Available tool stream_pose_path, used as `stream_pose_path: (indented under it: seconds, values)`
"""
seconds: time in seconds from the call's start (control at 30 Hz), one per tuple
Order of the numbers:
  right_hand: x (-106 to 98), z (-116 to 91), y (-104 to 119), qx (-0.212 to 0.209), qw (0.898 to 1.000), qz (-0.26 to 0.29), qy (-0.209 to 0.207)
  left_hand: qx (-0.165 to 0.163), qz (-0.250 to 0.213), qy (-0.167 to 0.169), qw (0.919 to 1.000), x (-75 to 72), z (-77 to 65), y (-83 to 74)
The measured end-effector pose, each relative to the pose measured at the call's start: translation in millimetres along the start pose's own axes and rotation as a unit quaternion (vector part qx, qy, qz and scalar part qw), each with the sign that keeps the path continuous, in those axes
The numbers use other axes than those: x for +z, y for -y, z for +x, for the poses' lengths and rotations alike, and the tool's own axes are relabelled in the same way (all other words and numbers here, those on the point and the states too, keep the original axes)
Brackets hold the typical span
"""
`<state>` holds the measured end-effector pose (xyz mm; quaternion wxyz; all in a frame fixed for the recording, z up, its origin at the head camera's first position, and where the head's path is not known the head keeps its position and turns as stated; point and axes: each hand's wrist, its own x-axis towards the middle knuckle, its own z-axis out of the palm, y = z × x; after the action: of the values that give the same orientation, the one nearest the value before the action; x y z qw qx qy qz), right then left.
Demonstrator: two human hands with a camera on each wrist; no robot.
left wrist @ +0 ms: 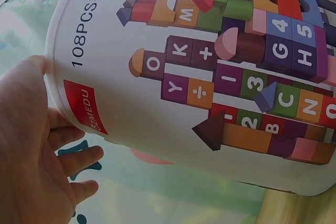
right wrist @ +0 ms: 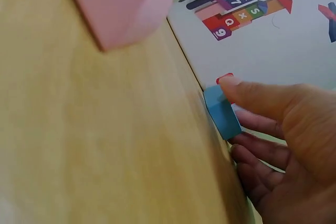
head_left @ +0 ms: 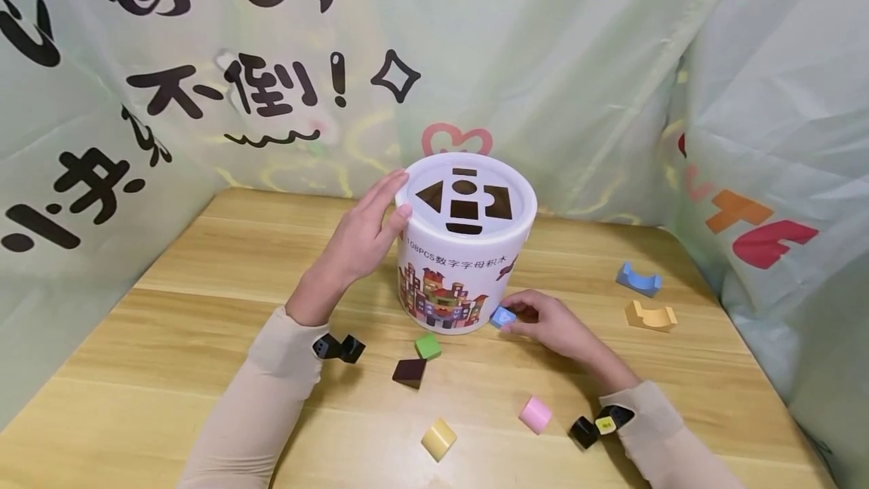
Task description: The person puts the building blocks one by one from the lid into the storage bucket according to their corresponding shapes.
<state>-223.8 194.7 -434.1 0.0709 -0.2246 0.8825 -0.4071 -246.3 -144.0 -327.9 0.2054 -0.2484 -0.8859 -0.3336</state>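
Observation:
A white block bucket (head_left: 451, 253) with printed blocks on its side stands upright on the wooden table. Its lid (head_left: 434, 221) has several shaped holes. My left hand (head_left: 356, 236) rests against the bucket's left rim, thumb and fingers extended; the left wrist view shows the palm beside the printed wall. Low at the bucket's right side, my right hand (head_left: 553, 324) pinches a small blue block (head_left: 503, 317) between thumb and fingers. Seen from the right wrist, that blue block (right wrist: 223, 113) is close to the table and the bucket's base.
In front of the bucket lie a green block (head_left: 428, 346), a dark brown block (head_left: 410, 373), a yellow block (head_left: 439, 440) and a pink block (head_left: 535, 415). To the right are a blue arch (head_left: 639, 280) and a yellow arch (head_left: 650, 316). A printed curtain (head_left: 543, 59) hangs behind the table.

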Motion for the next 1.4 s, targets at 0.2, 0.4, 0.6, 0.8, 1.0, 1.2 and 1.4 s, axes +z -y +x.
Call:
stream_pose_path:
  seconds: [0.2,0.4,0.6,0.8,1.0,1.2,1.4]
  values:
    - [5,-2,-2,0.007,1.0,-0.015,-0.009,-0.007,-0.003,0.003,1.0,1.2,-2.7,0.8]
    - [11,-5,-4,-0.001,0.999,-0.042,-0.014,-0.007,-0.003,0.006,1.0,4.2,-5.3,3.1]
    - [11,-6,-6,-0.004,0.999,-0.045,-0.021,-0.002,-0.007,-0.002,1.0,5.4,-6.7,5.1]
    - [8,-6,-4,0.009,0.999,-0.036,-0.025,-0.004,-0.007,0.0,1.0,4.9,-6.6,4.1]
    - [4,-5,-3,0.009,1.0,-0.005,-0.027,-0.004,-0.005,0.0,1.0,3.4,-4.9,2.1]
    - [0,-6,2,0.015,0.999,0.041,-0.023,-0.002,-0.006,-0.002,1.0,2.1,-3.8,0.3]
    - [-4,-5,6,0.04,0.996,0.069,-0.035,0.002,-0.002,-0.003,1.0,0.6,-2.1,-0.7]
